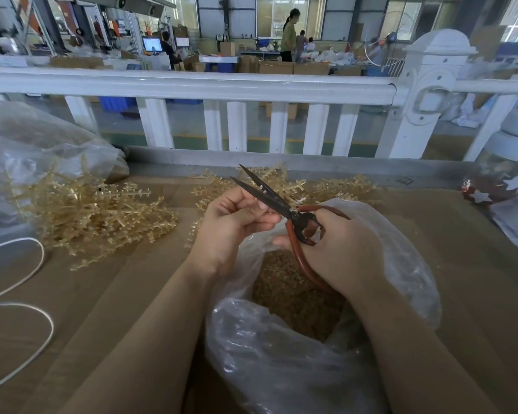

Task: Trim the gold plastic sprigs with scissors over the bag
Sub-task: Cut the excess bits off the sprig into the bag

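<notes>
While the right hand [338, 249] grips the scissors [281, 207], blades parted, pointing up-left, left hand [237, 219] pinches a barely visible sprig beside them, over the bag [281, 369].

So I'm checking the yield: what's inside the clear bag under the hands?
The clear bag holds a heap of small gold trimmed bits. How deep it goes is hidden by the bag's folds and the right hand.

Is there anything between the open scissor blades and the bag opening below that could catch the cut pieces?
Nothing visible does. The scissors and left hand are above the bag, whose mouth is open.
</notes>
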